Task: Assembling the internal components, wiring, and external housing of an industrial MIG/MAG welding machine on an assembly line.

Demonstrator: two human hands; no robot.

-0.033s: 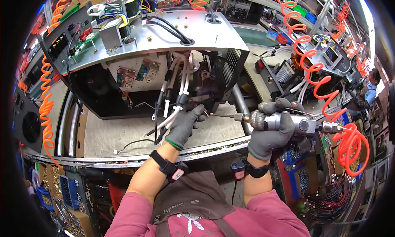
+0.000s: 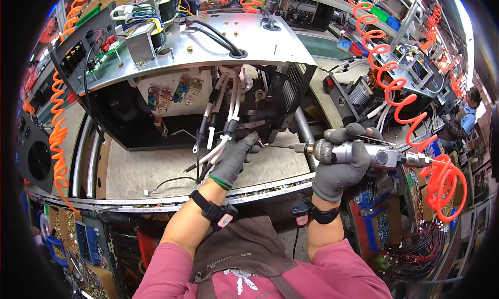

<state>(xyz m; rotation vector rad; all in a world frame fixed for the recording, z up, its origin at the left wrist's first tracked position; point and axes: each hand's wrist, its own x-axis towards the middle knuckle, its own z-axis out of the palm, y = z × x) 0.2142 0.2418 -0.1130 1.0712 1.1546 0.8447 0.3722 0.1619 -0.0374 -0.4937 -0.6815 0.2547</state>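
Your right fingers (image 2: 359, 156) wrap the air driver (image 2: 382, 157), level in their grip, seemingly to line its bit (image 2: 280, 146) up with your curled left fingers (image 2: 248, 142), just beside its tip; whether those pinch anything, I can't tell. White cables (image 2: 217, 149) droop beside them from the open cabinet (image 2: 197, 58) beyond. Behind your right fingers, orange hose (image 2: 442, 169) loops slack, probably easing the driver's reach.

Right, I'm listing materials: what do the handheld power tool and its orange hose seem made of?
Handheld power tool: probably metal, silvery and smooth, with bright reflections. Orange hose: likely glossy plastic, judging by its shiny coils; rubber possible.
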